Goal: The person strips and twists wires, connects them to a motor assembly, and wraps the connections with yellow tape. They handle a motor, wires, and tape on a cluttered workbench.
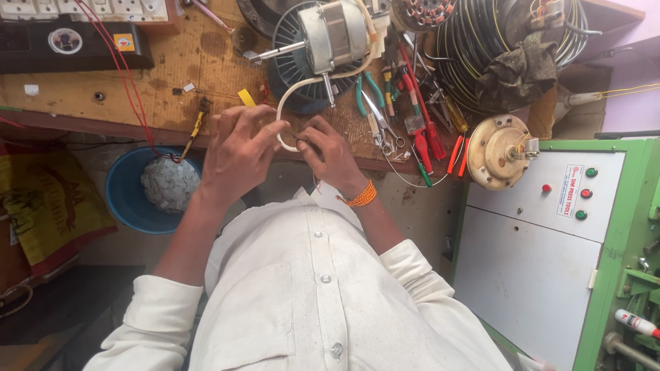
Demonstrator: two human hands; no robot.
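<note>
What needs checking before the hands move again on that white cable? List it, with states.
1. Both hands on the white cable: ok; left hand and right hand meet at its lower loop.
2. Cable end visible: cannot tell, fingers cover it.
3. Cable leads back to the fan motor: ok, it curves up to the housing.
4. Motor resting on the workbench: ok, it lies on its side.
5. Tools clear of the hands: ok, the screwdrivers and pliers lie apart to the right.
6. Red wires away from the grip: ok, they run down left of the left hand.
</note>
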